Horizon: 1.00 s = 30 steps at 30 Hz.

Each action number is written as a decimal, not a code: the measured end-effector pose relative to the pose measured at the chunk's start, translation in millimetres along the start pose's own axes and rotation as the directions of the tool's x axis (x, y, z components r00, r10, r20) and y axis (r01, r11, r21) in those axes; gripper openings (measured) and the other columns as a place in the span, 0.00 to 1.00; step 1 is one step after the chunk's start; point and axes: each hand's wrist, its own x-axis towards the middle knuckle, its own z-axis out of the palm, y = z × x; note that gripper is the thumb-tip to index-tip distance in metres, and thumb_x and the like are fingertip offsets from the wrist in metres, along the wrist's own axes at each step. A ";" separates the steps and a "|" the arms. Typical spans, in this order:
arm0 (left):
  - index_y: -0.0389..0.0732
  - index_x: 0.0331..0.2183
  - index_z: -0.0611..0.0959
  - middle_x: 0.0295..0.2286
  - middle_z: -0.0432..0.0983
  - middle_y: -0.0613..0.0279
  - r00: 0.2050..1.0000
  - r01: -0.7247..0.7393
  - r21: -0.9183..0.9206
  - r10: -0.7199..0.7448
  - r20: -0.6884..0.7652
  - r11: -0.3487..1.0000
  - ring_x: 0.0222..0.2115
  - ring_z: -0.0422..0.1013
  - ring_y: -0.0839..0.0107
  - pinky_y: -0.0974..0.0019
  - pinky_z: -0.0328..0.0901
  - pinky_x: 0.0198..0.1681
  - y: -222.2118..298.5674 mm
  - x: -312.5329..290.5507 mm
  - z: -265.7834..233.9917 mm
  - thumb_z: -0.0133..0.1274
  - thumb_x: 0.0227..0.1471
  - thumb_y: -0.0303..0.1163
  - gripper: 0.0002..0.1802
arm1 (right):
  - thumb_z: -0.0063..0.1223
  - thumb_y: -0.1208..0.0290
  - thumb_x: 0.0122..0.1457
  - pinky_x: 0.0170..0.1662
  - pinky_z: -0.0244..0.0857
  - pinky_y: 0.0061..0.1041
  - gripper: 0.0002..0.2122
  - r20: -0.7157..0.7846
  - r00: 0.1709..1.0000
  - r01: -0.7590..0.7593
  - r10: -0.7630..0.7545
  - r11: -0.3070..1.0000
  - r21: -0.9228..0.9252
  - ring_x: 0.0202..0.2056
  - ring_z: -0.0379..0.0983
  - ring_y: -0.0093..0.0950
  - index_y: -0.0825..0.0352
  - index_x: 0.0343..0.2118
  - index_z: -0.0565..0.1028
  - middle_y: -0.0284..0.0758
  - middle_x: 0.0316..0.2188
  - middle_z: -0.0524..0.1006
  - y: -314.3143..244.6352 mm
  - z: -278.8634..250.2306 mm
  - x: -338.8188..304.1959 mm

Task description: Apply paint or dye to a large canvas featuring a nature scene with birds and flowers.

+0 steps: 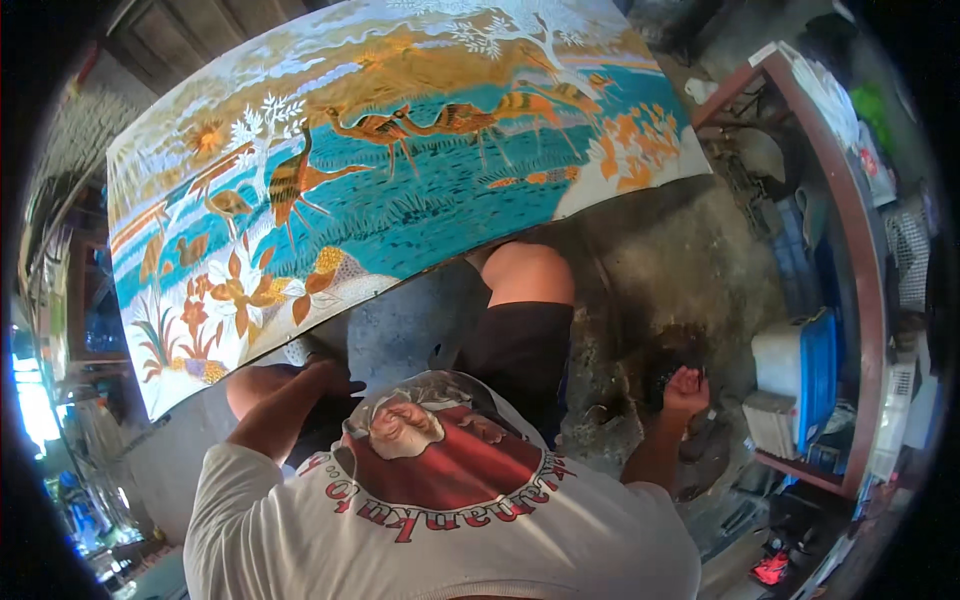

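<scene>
A large painted panel (430, 220) slants in front of me, showing brown and orange long-legged birds, teal water, white trees and orange flowers. Its near edge runs just above my knees. My left hand (335, 378) lies low over my left thigh, below that edge, its shadowed fingers loosely stretched and apparently holding nothing. Out to the right, away from the panel, my right hand (686, 390) is raised palm up over the floor. Its fingers are curled in, and whatever they may hold is too small to make out.
On the right stands a reddish-brown frame (865, 250) like a shelf. Inside it sits a white container with a blue side (815, 375). Stained concrete floor (690, 250) lies between the panel and the frame. Clutter crowds the far left side.
</scene>
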 end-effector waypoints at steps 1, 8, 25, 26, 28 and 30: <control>0.41 0.38 0.86 0.43 0.79 0.50 0.986 -0.121 -0.104 0.131 0.099 0.987 0.46 0.73 0.48 0.52 0.64 0.53 29.8 -29.3 -68.3 0.36 0.57 0.67 0.40 | 0.46 0.64 0.62 0.41 0.75 0.38 0.12 0.084 0.995 0.048 -0.044 0.998 -0.035 0.28 0.75 0.31 0.68 0.30 0.75 0.34 0.23 0.77 -9.9 35.4 -16.5; 0.33 0.35 0.84 0.30 0.81 0.49 0.945 -0.303 -0.381 0.226 -0.235 0.874 0.36 0.77 0.50 0.55 0.69 0.46 3.6 -41.8 -99.4 0.41 0.57 0.66 0.41 | 0.50 0.65 0.61 0.31 0.65 0.26 0.13 0.589 0.799 -0.120 0.120 0.992 -0.040 0.27 0.68 0.25 0.69 0.41 0.77 0.32 0.26 0.75 114.8 305.7 -84.4; 0.32 0.39 0.82 0.25 0.78 0.50 0.745 -0.483 -0.806 0.644 -0.172 0.343 0.24 0.77 0.58 0.57 0.73 0.26 -39.9 -82.6 -168.0 0.45 0.53 0.69 0.44 | 0.47 0.64 0.64 0.39 0.74 0.34 0.15 0.618 0.048 -0.287 0.785 0.603 -0.744 0.32 0.77 0.27 0.65 0.50 0.75 0.36 0.34 0.82 655.6 548.5 -349.2; 0.32 0.39 0.82 0.25 0.78 0.50 0.749 -0.480 -0.814 0.635 -0.187 0.326 0.24 0.77 0.58 0.57 0.73 0.26 -45.9 -85.4 -169.3 0.45 0.53 0.69 0.44 | 0.47 0.64 0.64 0.39 0.74 0.34 0.15 0.590 0.017 -0.276 0.807 0.571 -0.773 0.32 0.77 0.27 0.64 0.50 0.75 0.36 0.36 0.82 690.6 547.0 -367.4; 0.33 0.35 0.84 0.25 0.79 0.50 0.796 -0.524 -0.699 0.571 -0.200 0.487 0.24 0.77 0.59 0.57 0.73 0.27 -52.1 -87.6 -171.8 0.48 0.51 0.67 0.40 | 0.47 0.64 0.65 0.39 0.74 0.35 0.14 0.562 0.011 -0.228 0.827 0.550 -0.804 0.32 0.76 0.28 0.63 0.50 0.74 0.37 0.37 0.81 752.1 543.7 -391.4; 0.34 0.35 0.85 0.26 0.79 0.49 0.791 -0.586 -0.612 0.541 -0.287 0.532 0.26 0.78 0.57 0.56 0.73 0.29 -55.7 -92.0 -173.2 0.50 0.50 0.65 0.38 | 0.47 0.64 0.65 0.38 0.74 0.36 0.14 0.550 0.022 -0.175 0.835 0.545 -0.820 0.32 0.76 0.29 0.63 0.50 0.74 0.37 0.39 0.80 800.8 544.4 -402.5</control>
